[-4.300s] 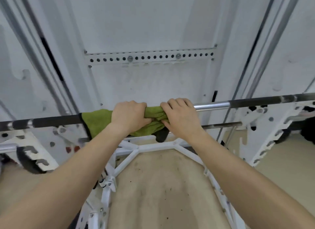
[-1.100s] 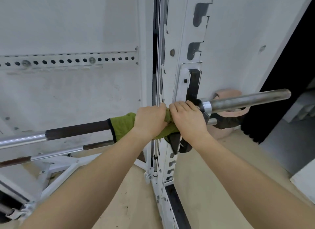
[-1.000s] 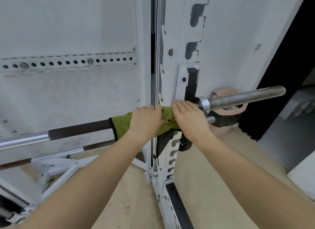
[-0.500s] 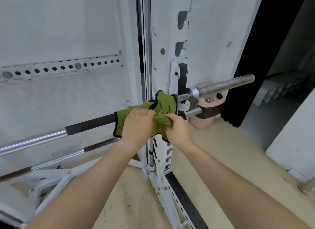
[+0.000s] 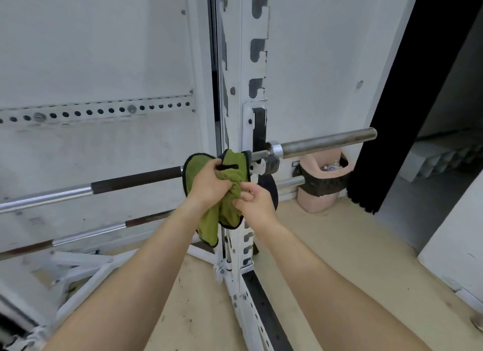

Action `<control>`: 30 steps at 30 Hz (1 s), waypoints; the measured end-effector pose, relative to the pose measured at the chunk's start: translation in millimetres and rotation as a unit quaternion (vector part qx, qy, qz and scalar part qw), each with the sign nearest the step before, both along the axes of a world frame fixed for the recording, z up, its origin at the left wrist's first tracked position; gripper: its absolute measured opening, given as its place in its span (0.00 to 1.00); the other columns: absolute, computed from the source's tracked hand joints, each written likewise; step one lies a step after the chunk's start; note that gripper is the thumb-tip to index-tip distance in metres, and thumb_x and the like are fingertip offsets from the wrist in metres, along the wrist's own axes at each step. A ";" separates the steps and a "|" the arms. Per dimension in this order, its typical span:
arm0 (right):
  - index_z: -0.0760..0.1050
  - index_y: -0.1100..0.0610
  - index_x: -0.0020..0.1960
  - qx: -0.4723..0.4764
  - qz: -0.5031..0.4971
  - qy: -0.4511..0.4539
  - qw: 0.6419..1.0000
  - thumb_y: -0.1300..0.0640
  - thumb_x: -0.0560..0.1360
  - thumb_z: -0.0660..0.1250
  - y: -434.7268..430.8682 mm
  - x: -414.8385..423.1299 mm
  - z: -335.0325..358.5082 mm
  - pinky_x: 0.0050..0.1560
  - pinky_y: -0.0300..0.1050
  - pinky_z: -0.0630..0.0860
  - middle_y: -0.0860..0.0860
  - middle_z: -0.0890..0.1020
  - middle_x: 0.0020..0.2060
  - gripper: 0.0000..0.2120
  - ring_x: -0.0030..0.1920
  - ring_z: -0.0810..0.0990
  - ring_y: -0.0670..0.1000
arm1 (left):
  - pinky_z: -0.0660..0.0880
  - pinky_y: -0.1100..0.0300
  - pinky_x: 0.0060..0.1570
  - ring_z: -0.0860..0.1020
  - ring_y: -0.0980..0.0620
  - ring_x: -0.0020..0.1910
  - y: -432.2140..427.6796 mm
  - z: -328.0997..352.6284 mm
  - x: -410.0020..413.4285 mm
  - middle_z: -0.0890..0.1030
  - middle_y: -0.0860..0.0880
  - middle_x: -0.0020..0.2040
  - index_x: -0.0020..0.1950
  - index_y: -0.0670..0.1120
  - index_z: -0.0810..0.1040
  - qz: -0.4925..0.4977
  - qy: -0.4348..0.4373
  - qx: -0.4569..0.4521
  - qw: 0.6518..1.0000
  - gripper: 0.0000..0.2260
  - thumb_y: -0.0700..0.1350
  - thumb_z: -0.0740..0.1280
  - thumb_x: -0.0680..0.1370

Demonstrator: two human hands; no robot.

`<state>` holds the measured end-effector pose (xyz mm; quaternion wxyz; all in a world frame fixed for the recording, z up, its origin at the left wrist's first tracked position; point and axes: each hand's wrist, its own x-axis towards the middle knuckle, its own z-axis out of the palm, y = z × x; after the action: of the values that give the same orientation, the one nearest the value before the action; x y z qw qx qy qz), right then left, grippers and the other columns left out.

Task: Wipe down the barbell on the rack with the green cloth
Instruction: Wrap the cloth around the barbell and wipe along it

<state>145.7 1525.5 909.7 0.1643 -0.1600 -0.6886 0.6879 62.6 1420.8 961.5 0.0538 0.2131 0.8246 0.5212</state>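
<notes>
Left hand [image 5: 209, 184]: closed on the upper part of the green cloth, fingers curled into the bunched fabric, in front of the bar.
Right hand [image 5: 254, 203]: closed in a pinch on the cloth's right side, just below and to the right of the left hand; the two hands are nearly touching.
Green cloth [image 5: 227, 194]: bunched between both hands, black-edged, its upper part spread in front of the bar beside the upright, its lower end hanging loose below the hands. Whether it wraps the bar or only lies against it, I cannot tell.
Barbell [image 5: 136, 177]: lying across the rack, running up from the lower left to the right; dark grip section just left of the cloth, shiny section further left, thick sleeve [image 5: 326, 141] sticking out past the upright to the right.
Rack upright [image 5: 248, 94]: white post with notches, just behind the cloth and hands.
Second bar [image 5: 86, 234]: lower down, below the barbell on the left.
Bin [image 5: 321, 186]: pink, lined with a black bag, on the floor by the wall, below the sleeve.
Floor [image 5: 339, 259]: pale, with dark specks near the rack base.
</notes>
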 end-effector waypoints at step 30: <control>0.61 0.53 0.34 0.261 0.059 0.009 0.963 0.54 0.79 0.69 310.4 166.0 30.9 0.37 0.47 0.59 0.52 0.62 0.31 0.21 0.34 0.63 0.50 | 0.72 0.56 0.32 0.73 0.50 0.36 210.6 34.9 124.8 0.71 0.52 0.42 0.30 0.48 0.70 -0.033 0.323 -0.351 0.878 0.20 0.61 0.73 0.63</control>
<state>311.7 1836.0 940.6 0.1654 -0.0643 -0.8512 0.4939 187.3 1631.4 996.4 -0.1275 0.3641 0.9174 0.0980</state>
